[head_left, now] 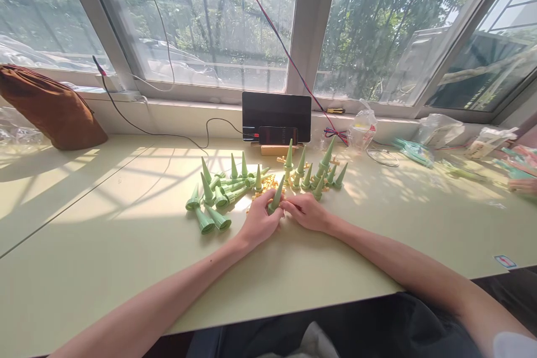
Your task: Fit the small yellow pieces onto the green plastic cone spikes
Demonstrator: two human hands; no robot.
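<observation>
My left hand (260,221) is closed round a green plastic plant-watering spike (277,194), its pointed end up. Right beside it, the fingers of my right hand (308,211) are pinched together against the spike's side; what they hold is too small to make out. To the left lies a group of green spikes (218,218), some upright and some on their sides. Behind my hands is a heap of small yellow-orange plastic pieces (272,183). Several upright spikes (325,161) stand on the right, some with yellow pieces sticking out sideways.
A tablet (277,109) leans near the window, with a phone (277,135) before it on a stand (274,150). A brown bag (50,109) lies at the far left. Plastic bags (363,127) and coiled tubing (413,152) sit along the right back. Cables cross the sill.
</observation>
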